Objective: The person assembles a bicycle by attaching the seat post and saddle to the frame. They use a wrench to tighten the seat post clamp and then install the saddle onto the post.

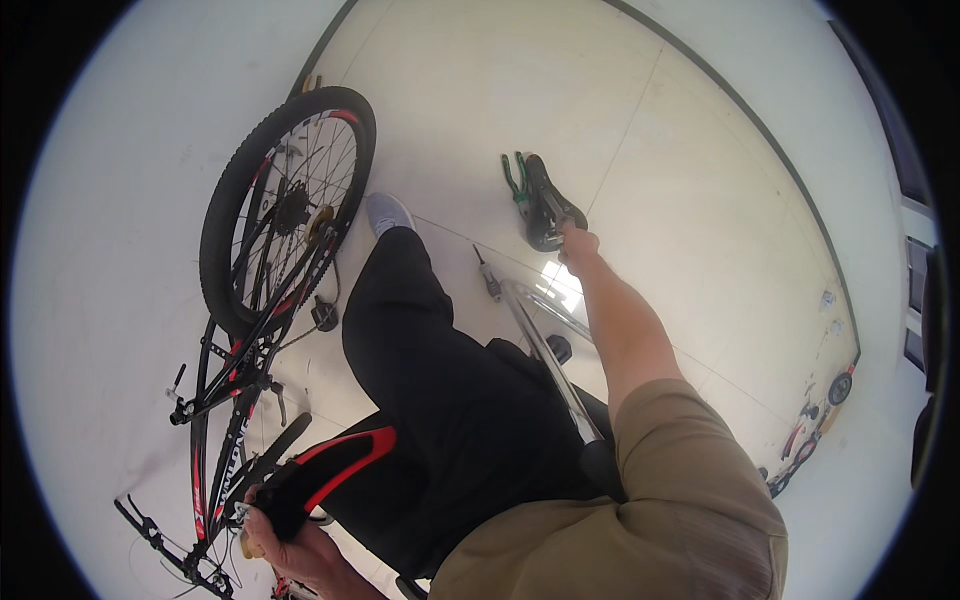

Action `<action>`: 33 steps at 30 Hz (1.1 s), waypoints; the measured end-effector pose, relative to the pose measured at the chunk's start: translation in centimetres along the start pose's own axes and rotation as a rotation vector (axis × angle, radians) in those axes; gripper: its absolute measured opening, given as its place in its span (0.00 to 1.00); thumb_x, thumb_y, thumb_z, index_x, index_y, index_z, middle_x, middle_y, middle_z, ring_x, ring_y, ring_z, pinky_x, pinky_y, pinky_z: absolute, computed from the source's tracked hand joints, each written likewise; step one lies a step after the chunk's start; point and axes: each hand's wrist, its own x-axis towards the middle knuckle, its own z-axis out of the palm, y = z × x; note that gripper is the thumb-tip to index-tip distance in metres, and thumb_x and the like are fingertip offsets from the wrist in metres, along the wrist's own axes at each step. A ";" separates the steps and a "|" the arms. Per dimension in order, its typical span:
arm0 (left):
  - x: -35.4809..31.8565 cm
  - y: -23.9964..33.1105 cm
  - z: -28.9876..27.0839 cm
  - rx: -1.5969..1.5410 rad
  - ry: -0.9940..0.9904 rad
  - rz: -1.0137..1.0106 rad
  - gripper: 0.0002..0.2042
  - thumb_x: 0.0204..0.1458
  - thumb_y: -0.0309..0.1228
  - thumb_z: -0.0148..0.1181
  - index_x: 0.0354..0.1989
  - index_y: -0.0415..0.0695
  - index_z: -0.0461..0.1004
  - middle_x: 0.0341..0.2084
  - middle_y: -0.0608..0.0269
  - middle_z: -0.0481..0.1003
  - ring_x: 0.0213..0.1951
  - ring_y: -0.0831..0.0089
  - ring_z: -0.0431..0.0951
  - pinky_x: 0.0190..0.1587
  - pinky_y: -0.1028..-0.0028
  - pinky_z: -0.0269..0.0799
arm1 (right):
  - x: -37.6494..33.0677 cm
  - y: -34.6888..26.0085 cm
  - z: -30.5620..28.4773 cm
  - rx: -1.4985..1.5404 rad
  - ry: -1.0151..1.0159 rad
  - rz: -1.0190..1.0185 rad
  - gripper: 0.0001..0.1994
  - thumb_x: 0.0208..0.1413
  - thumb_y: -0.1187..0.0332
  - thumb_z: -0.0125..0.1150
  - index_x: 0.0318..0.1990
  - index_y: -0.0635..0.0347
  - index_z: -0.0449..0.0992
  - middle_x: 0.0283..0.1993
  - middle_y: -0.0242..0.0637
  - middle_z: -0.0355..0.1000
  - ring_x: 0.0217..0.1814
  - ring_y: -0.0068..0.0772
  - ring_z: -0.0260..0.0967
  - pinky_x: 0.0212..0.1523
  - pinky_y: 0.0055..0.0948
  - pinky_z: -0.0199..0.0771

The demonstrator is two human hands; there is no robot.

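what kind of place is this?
Likely a bike workshop or assembly room: a black and red bicycle lies on the pale tiled floor, a loose saddle nearby, more small bikes by the wall.

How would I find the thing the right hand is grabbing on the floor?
Start at the black and red bicycle lying on the pale floor, then look across the black trouser leg to the outstretched right hand. It touches a black bicycle saddle. Unlike the red-striped saddle at the left hand, this one has green trim.
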 end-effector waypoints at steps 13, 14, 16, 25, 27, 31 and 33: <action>0.1 -1.0 0.7 -0.105 0.032 0.092 0.15 0.64 0.30 0.52 0.52 0.30 0.72 0.42 0.51 0.78 0.44 0.64 0.79 0.54 0.62 0.74 | -3.5 1.7 0.1 -0.123 0.015 0.002 0.06 0.56 0.66 0.55 0.28 0.55 0.72 0.19 0.32 0.61 0.16 0.28 0.59 0.14 0.36 0.54; 0.3 -1.4 0.5 -0.143 0.062 0.118 0.13 0.64 0.27 0.53 0.52 0.30 0.73 0.41 0.52 0.78 0.43 0.66 0.79 0.53 0.63 0.75 | -5.6 1.6 1.2 -0.225 -0.004 -0.051 0.09 0.56 0.64 0.55 0.25 0.54 0.71 0.18 0.31 0.61 0.16 0.28 0.58 0.15 0.35 0.56; 0.4 -1.1 1.6 -0.186 0.006 0.058 0.10 0.62 0.21 0.54 0.49 0.31 0.75 0.41 0.56 0.79 0.43 0.71 0.78 0.53 0.68 0.74 | -7.7 0.9 1.3 -0.426 -0.350 -0.211 0.11 0.59 0.72 0.45 0.40 0.61 0.76 0.26 0.36 0.69 0.19 0.28 0.62 0.18 0.33 0.64; 1.5 -2.1 1.1 -0.242 -0.112 0.148 0.10 0.63 0.22 0.55 0.50 0.36 0.78 0.46 0.57 0.80 0.42 0.81 0.74 0.52 0.77 0.67 | -33.2 -9.0 9.8 -0.421 -0.865 -0.675 0.11 0.52 0.78 0.48 0.34 0.65 0.80 0.25 0.31 0.70 0.21 0.18 0.57 0.22 0.20 0.55; 1.7 -1.9 0.9 -0.238 -0.138 0.154 0.10 0.64 0.23 0.55 0.50 0.37 0.78 0.46 0.59 0.80 0.44 0.79 0.75 0.54 0.76 0.67 | -40.7 -8.9 10.7 -0.452 -1.042 -0.624 0.07 0.52 0.74 0.56 0.34 0.67 0.79 0.25 0.30 0.69 0.21 0.18 0.57 0.21 0.19 0.54; 1.5 -1.9 0.1 -0.219 -0.209 0.194 0.09 0.64 0.24 0.55 0.49 0.37 0.78 0.49 0.58 0.79 0.52 0.72 0.74 0.59 0.71 0.65 | -48.9 -3.3 10.5 -0.578 -1.305 0.038 0.20 0.64 0.53 0.56 0.32 0.64 0.77 0.20 0.30 0.64 0.16 0.22 0.52 0.20 0.24 0.51; 1.4 -1.9 -0.6 -0.233 -0.278 0.220 0.09 0.63 0.23 0.56 0.48 0.37 0.78 0.53 0.58 0.77 0.56 0.69 0.72 0.61 0.70 0.64 | -51.3 -0.9 9.6 -0.617 -1.335 0.294 0.26 0.64 0.44 0.53 0.34 0.61 0.77 0.20 0.27 0.60 0.19 0.22 0.51 0.22 0.24 0.51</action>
